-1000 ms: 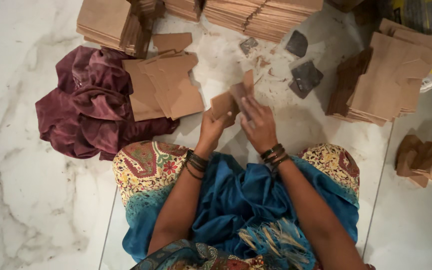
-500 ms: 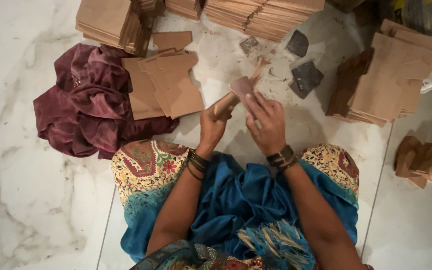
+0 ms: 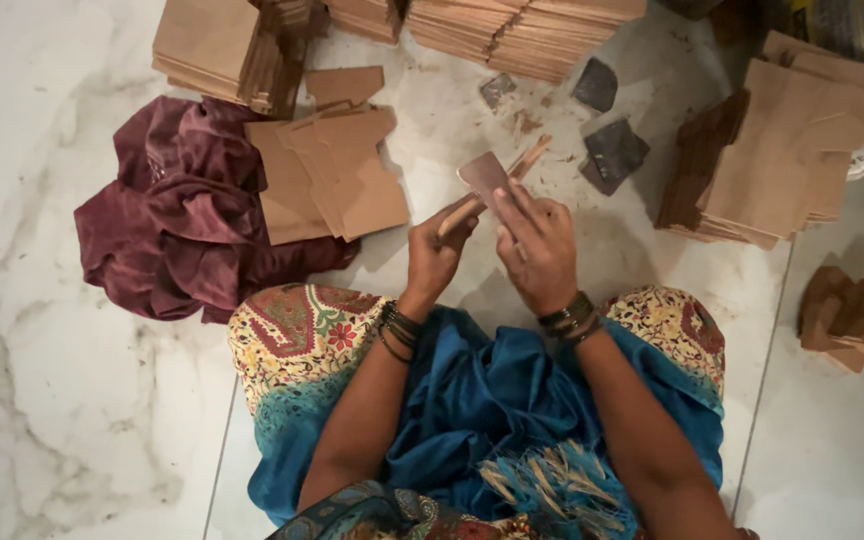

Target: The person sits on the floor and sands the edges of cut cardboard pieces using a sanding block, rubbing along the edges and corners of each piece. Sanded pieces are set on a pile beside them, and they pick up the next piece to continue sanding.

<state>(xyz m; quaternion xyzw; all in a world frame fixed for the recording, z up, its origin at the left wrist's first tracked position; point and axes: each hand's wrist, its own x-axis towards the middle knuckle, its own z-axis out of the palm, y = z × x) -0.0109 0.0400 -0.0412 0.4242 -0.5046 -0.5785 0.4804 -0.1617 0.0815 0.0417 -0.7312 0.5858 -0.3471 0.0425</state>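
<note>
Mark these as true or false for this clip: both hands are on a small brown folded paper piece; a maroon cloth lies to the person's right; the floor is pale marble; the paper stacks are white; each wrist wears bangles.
1. Both the left hand and the right hand hold the small brown paper piece. True.
2. The maroon cloth lies to the person's right. False: it lies to their left, partly under loose brown paper sheets.
3. The floor is pale marble. True.
4. The paper stacks are white. False: they are brown.
5. Each wrist wears bangles. True.
</note>
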